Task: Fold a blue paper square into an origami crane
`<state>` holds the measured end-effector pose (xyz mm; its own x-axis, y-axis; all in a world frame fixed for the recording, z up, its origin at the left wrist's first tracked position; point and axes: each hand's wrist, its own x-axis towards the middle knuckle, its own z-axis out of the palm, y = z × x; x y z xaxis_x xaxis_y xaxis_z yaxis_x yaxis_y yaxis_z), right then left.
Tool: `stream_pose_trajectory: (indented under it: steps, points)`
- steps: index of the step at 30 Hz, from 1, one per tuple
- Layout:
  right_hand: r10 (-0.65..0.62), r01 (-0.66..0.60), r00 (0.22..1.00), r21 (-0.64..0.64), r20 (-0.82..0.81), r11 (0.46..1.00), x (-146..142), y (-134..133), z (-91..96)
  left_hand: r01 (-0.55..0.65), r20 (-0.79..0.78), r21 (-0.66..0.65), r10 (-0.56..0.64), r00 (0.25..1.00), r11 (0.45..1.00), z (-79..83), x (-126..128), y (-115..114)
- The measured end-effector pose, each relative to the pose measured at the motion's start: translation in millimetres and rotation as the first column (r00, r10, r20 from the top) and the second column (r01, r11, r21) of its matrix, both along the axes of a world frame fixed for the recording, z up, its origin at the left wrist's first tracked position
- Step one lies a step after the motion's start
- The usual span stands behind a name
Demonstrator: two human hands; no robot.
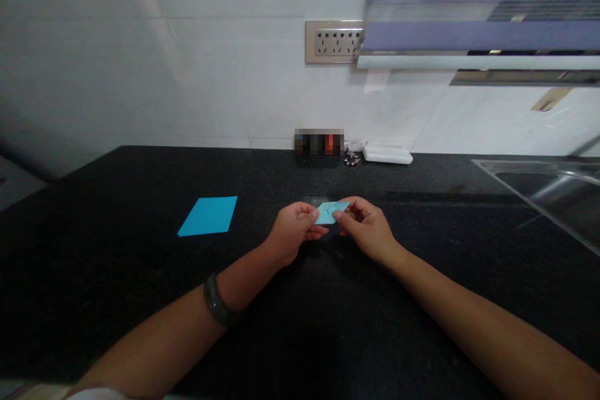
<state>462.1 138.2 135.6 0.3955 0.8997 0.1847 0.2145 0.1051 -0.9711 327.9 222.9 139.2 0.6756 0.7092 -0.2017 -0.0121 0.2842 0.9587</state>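
A small piece of folded light-blue paper point(327, 215) is held between my two hands, above the dark countertop point(262, 337). My left hand point(296, 228) pinches its left end between thumb and fingers. On the other side, my right hand point(368, 225) grips the right end, with the thumb lying on top of the paper. Creases and overlapping flaps show on its upper face. Fingers hide both ends of the paper. To the left of my left hand, bright blue square paper point(209, 216) lies flat on the counter.
Against the wall stand a dark blurred-out box point(319, 143), a small black-and-white beaded item point(351, 157) and a white object point(387, 153). A sink point(553, 184) is set into the counter at right. Sockets point(334, 42) and a purple blind point(482, 0) are above.
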Motion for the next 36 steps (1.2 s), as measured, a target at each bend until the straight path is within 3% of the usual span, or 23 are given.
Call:
stream_pose_trajectory:
  steps: [7,13,22,36]
  points:
    - [0.053,-0.052,0.998,-0.03,0.027,0.998,-3.0,-1.3,1.9,0.139,0.006,0.106,-0.141,0.99,0.985,0.9,-0.1,-8.5]
    - [0.025,-0.022,0.996,-0.039,0.085,0.999,-7.4,-2.1,2.1,0.04,0.014,0.198,-0.044,0.999,0.979,-2.1,2.0,-9.6]
    - [-0.043,0.047,0.995,-0.035,0.091,0.998,-9.8,-2.4,-1.3,0.006,-0.074,0.289,0.016,0.997,0.957,11.1,2.3,-16.3]
    - [-0.054,0.054,0.987,0.003,0.151,0.999,-11.3,-6.9,4.0,-0.017,-0.107,0.284,0.049,0.993,0.959,15.3,2.5,-17.9]
